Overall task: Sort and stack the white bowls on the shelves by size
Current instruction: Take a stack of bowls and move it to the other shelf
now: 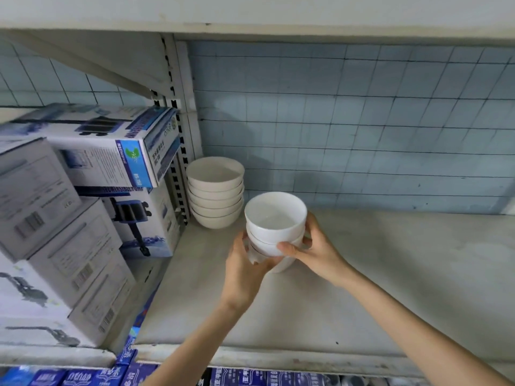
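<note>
A short stack of small white bowls (pixel 274 218) stands or hovers just over the white shelf (pixel 390 274), held from both sides. My left hand (pixel 245 263) cups its lower left side and my right hand (pixel 312 246) grips its right side, thumb across the front. I cannot tell whether the stack's base touches the shelf. Behind it to the left, in the back corner by the upright, sits a taller stack of several wider white bowls (pixel 215 193), apart from my hands.
Stacked cardboard boxes (pixel 83 207) fill the neighbouring bay on the left, beyond a slotted metal upright (pixel 178 168). A blue tiled wall (pixel 362 129) backs the shelf. Another shelf board (pixel 278 12) hangs overhead. Blue packages (pixel 250 377) line the level below.
</note>
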Demonstrator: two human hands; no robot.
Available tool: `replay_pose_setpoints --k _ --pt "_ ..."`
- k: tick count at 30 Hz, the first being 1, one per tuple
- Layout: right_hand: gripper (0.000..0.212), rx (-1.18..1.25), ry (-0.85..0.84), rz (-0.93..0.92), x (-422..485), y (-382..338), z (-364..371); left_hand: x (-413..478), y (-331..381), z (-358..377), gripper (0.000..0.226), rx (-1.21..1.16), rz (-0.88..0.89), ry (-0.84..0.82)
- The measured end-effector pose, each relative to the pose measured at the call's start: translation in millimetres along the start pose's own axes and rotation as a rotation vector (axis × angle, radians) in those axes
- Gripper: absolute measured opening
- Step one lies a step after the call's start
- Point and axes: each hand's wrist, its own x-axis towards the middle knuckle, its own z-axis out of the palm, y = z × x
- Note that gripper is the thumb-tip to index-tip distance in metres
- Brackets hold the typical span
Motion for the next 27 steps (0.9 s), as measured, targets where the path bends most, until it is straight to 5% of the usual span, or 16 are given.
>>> replay_pose_setpoints --k 5,17,24,27 --pt "0.094 0.034 0.091 0.022 24 0 2 23 -9 4 0.058 -0.003 -0.009 0.039" --pt "0.070 0.045 0.158 0.022 80 4 9 70 -30 29 0.057 -0.206 -0.027 0.189" --pt "0.095 0.028 0.192 0.062 100 6 10 87 -26 43 0.057 -0.341 -0.027 0.243" --pt "0.090 0.004 0.199 0.068 105 9 9 91 -28 43 0.056 -0.318 -0.046 0.231"
